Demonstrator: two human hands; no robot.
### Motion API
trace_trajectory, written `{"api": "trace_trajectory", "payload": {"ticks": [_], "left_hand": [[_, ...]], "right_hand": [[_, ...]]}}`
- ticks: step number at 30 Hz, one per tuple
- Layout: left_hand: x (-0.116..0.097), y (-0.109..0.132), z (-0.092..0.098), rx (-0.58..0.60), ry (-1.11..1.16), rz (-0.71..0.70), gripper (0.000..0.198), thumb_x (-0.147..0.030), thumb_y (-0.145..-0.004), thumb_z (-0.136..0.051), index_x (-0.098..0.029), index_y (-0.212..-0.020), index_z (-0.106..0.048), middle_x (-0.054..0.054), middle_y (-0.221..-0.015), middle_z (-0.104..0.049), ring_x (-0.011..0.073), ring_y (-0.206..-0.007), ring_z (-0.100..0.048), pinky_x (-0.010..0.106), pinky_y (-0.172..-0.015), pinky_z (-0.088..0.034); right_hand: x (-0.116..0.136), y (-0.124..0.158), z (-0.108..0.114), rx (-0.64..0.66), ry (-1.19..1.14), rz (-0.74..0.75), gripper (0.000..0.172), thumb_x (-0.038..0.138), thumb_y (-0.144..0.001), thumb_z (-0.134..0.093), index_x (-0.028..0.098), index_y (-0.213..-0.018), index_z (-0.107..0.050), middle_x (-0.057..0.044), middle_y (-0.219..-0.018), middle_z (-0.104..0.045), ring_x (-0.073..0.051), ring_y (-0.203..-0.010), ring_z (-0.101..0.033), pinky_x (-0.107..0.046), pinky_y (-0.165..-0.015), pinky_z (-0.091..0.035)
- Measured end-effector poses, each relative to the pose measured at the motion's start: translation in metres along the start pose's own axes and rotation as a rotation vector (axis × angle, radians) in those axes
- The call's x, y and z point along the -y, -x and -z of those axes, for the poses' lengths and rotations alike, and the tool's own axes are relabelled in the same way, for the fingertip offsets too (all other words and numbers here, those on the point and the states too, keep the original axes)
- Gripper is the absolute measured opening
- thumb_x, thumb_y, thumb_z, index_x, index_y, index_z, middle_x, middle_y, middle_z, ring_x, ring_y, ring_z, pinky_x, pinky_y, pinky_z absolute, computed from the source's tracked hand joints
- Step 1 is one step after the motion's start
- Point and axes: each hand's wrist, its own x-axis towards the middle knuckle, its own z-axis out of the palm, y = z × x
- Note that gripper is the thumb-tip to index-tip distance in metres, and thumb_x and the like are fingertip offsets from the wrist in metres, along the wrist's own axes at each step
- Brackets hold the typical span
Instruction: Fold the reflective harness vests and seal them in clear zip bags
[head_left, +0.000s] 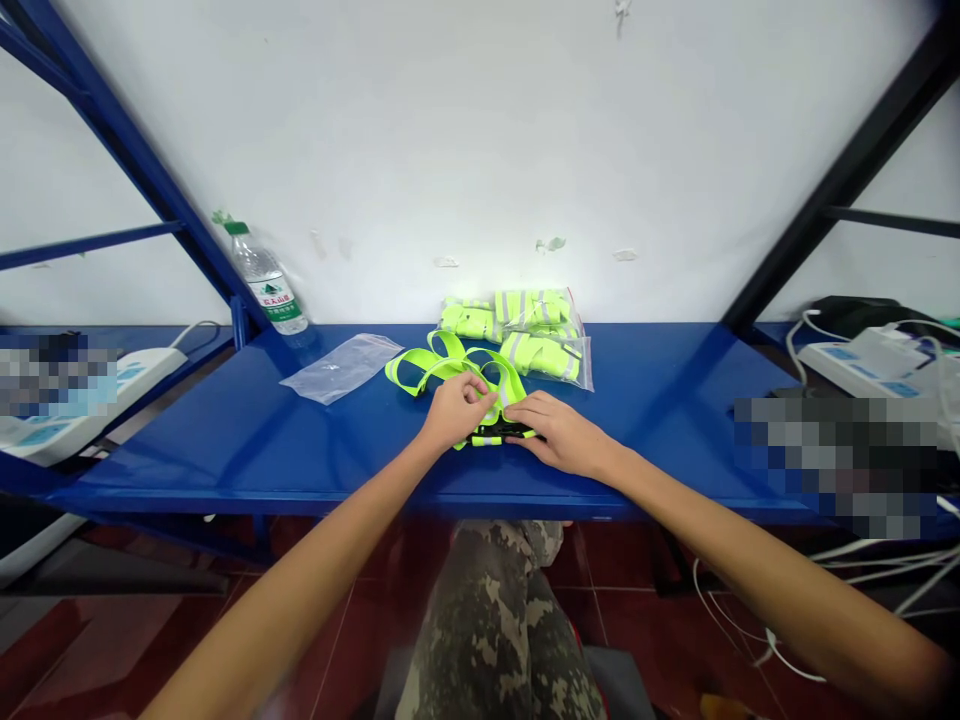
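Observation:
A neon-yellow reflective strap harness [504, 372] with grey bands lies loosely looped on the blue table, close to its front edge. My left hand [459, 408] pinches a part of it, thumb and fingers together. On the right side my right hand [553, 428] has its fingers closed over the strap and the black buckle part [499, 431] at the near end. What exactly sits under the right fingertips is hidden. Just behind are several clear bags of folded yellow reflective straps [536, 312]. A flat clear plastic bag [345, 367] rests to the left.
A water bottle [271, 290] with a green cap leans near the wall at the back left. White power strips [862, 368] and cables lie beyond the table's right side, and another power strip [142, 375] on the left. Metal posts flank the blue table [645, 400].

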Motion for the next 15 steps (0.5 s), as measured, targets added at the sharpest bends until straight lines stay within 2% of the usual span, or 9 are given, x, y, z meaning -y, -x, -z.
{"api": "trace_trajectory", "payload": {"ticks": [2,5,7,9,12,15], "left_hand": [[-0.003,0.002,0.0,-0.076,0.033,0.005,0.024,-0.039,-0.082,-0.062,-0.018,-0.073,-0.057,-0.004,-0.054,-0.05,0.011,-0.052,-0.046,0.025,-0.054,-0.034],[-0.014,0.012,0.004,-0.294,0.008,-0.027,0.035,-0.041,-0.093,-0.048,-0.018,-0.067,-0.054,-0.001,-0.062,-0.056,0.0124,-0.059,-0.051,0.026,-0.06,-0.039],[-0.021,0.024,0.007,-0.362,-0.044,-0.051,0.041,-0.04,-0.098,-0.038,-0.018,-0.068,-0.053,0.001,-0.066,-0.059,0.0136,-0.064,-0.054,0.028,-0.064,-0.04],[-0.026,0.034,0.008,-0.308,-0.093,-0.087,0.036,-0.042,-0.098,-0.04,-0.019,-0.077,-0.057,0.002,-0.074,-0.064,0.0155,-0.071,-0.059,0.029,-0.07,-0.043],[-0.028,0.042,0.004,-0.16,-0.223,-0.196,0.028,-0.044,-0.096,-0.048,-0.019,-0.089,-0.058,0.006,-0.087,-0.068,0.02,-0.085,-0.063,0.032,-0.079,-0.046],[-0.026,0.037,-0.002,-0.117,-0.346,-0.265,0.032,-0.041,-0.1,-0.038,-0.019,-0.088,-0.058,0.008,-0.088,-0.068,0.0218,-0.087,-0.064,0.033,-0.079,-0.044]], "right_hand": [[0.0,-0.004,0.0,-0.003,0.008,-0.012,0.028,0.032,-0.098,-0.051,0.017,-0.118,-0.064,-0.013,-0.111,-0.069,-0.027,-0.103,-0.06,-0.045,-0.091,-0.051],[0.0,-0.009,0.001,0.01,0.025,-0.033,0.028,0.034,-0.1,-0.048,0.016,-0.112,-0.066,-0.013,-0.104,-0.07,-0.026,-0.096,-0.062,-0.043,-0.087,-0.051],[-0.001,-0.012,0.002,0.023,0.023,-0.049,0.03,0.035,-0.1,-0.046,0.014,-0.109,-0.066,-0.013,-0.1,-0.07,-0.026,-0.094,-0.062,-0.041,-0.086,-0.051],[-0.003,-0.015,0.004,0.038,0.002,-0.076,0.03,0.036,-0.1,-0.046,0.014,-0.105,-0.067,-0.013,-0.096,-0.07,-0.026,-0.093,-0.063,-0.041,-0.085,-0.05],[-0.008,-0.02,0.008,0.048,-0.087,-0.115,0.031,0.037,-0.1,-0.045,0.015,-0.102,-0.066,-0.013,-0.098,-0.067,-0.024,-0.093,-0.063,-0.038,-0.082,-0.05],[-0.014,-0.025,0.009,0.011,-0.181,-0.132,0.031,0.041,-0.099,-0.048,0.015,-0.1,-0.065,-0.011,-0.1,-0.065,-0.022,-0.092,-0.063,-0.034,-0.081,-0.049]]}}
